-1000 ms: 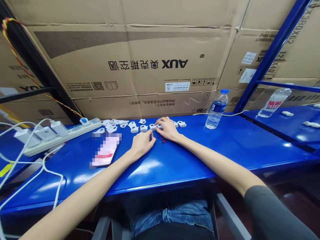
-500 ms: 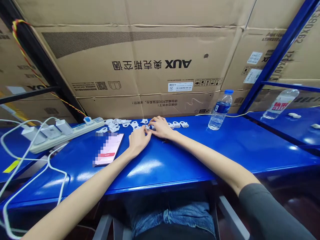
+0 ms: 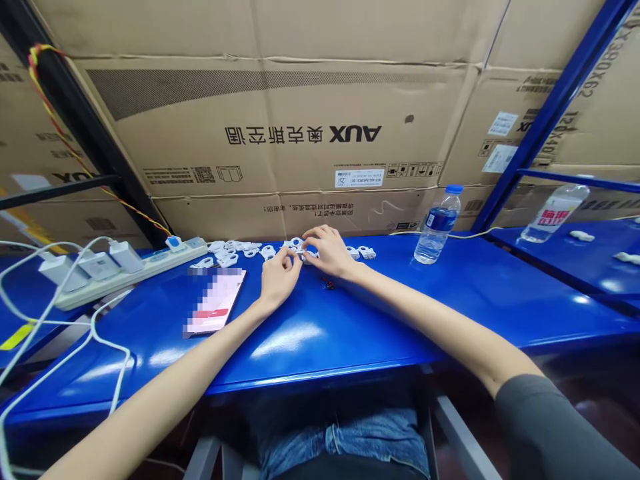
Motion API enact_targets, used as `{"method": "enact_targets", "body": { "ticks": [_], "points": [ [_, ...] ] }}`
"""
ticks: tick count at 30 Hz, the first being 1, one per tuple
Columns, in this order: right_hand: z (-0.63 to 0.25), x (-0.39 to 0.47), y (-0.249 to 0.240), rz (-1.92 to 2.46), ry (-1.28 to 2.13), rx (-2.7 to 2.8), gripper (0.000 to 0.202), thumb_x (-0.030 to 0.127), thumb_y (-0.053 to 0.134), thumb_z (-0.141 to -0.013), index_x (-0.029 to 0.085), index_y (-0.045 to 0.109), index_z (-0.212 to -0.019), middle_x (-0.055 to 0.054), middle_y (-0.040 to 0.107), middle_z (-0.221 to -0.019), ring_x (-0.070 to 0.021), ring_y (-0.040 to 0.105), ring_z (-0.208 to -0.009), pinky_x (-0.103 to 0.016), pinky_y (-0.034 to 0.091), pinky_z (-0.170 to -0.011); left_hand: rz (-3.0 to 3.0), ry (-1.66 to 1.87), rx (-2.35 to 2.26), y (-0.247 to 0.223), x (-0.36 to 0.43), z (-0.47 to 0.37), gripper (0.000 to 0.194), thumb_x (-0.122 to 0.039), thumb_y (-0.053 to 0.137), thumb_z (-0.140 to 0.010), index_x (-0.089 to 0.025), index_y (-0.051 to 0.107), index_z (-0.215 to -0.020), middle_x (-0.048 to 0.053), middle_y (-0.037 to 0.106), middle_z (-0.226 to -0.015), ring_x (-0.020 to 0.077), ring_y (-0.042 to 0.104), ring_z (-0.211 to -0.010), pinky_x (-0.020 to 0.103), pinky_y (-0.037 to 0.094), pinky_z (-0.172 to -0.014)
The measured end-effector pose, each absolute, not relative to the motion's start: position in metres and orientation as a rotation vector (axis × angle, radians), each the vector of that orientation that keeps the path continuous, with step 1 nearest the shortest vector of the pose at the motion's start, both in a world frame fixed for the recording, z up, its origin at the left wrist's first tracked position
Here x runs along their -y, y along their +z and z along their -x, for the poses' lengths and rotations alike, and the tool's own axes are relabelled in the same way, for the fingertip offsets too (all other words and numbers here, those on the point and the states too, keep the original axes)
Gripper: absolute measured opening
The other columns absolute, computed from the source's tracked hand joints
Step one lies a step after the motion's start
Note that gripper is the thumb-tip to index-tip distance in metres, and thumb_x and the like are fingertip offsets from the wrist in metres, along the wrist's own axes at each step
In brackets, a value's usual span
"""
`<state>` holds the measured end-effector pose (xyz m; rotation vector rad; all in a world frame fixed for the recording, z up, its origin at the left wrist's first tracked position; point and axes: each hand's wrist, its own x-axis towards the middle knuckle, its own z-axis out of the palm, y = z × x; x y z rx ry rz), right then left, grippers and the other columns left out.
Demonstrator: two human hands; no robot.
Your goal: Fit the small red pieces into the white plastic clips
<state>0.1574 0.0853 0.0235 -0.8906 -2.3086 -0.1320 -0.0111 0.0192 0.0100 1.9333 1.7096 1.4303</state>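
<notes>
Several small white plastic pieces with round loops [image 3: 229,257] lie in a loose row along the back of the blue table [image 3: 370,320]. My left hand [image 3: 280,275] is closed, its thumb and forefinger pinched at the near side of the row. Close beside it on the right, my right hand [image 3: 329,251] curves over the pieces, fingers bent and fingertips near those of my left hand. Whatever lies between the fingertips is too small to make out. A tiny dark and red item [image 3: 328,285] rests on the table just below my right hand.
A phone [image 3: 217,301] lies left of my left hand. A power strip [image 3: 145,272] with white chargers and looping cables [image 3: 123,373] is at the left. One water bottle [image 3: 437,227] stands at the right, another [image 3: 555,213] farther right. Cardboard boxes [image 3: 300,93] rise behind.
The fingers of my right hand have lifted and spread slightly, and the fingertips of both hands have shifted a little. The small dark and red item shows more. The view has tilted slightly.
</notes>
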Motion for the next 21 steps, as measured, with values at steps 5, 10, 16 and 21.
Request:
{"method": "enact_targets", "body": {
  "ticks": [5,10,16,21],
  "points": [
    [-0.184,-0.069,0.023,0.844,-0.243,2.244,0.012,0.029,0.063,-0.098,0.024,0.073,-0.103,-0.008,0.069,-0.134,-0.0271,0.054,-0.126,-0.046,0.037,-0.114,-1.966,1.392,-1.604,0.012,-0.016,0.008,0.015,-0.034,0.053,-0.089,-0.022,0.059,-0.081,-0.009,0.04,-0.051,0.0127,0.04,-0.05,0.026,0.033,-0.061],
    [-0.205,-0.056,0.019,0.778,-0.324,2.267,0.014,0.027,0.06,-0.099,0.025,0.072,-0.105,-0.007,0.07,-0.134,-0.0274,0.056,-0.125,-0.052,0.034,-0.118,-1.991,1.37,-1.532,0.012,-0.013,0.006,0.011,-0.033,0.056,-0.088,-0.022,0.059,-0.089,-0.011,0.037,-0.05,0.0123,0.039,-0.049,0.025,0.034,-0.061],
    [-0.214,-0.05,0.018,0.733,-0.381,2.242,0.015,0.029,0.058,-0.101,0.025,0.073,-0.102,-0.007,0.073,-0.128,-0.0256,0.06,-0.121,-0.052,0.038,-0.117,-2.045,1.343,-1.463,0.009,-0.012,0.006,0.01,-0.031,0.057,-0.089,-0.022,0.059,-0.093,-0.011,0.037,-0.05,0.0115,0.039,-0.048,0.024,0.034,-0.06],
    [-0.212,-0.046,0.022,0.721,-0.361,2.269,0.015,0.03,0.059,-0.101,0.027,0.073,-0.102,-0.006,0.074,-0.128,-0.0254,0.06,-0.124,-0.055,0.035,-0.121,-2.037,1.319,-1.474,0.008,-0.012,0.005,0.013,-0.033,0.056,-0.09,-0.021,0.06,-0.096,-0.011,0.039,-0.052,0.0116,0.04,-0.049,0.025,0.034,-0.06]
  ]
}}
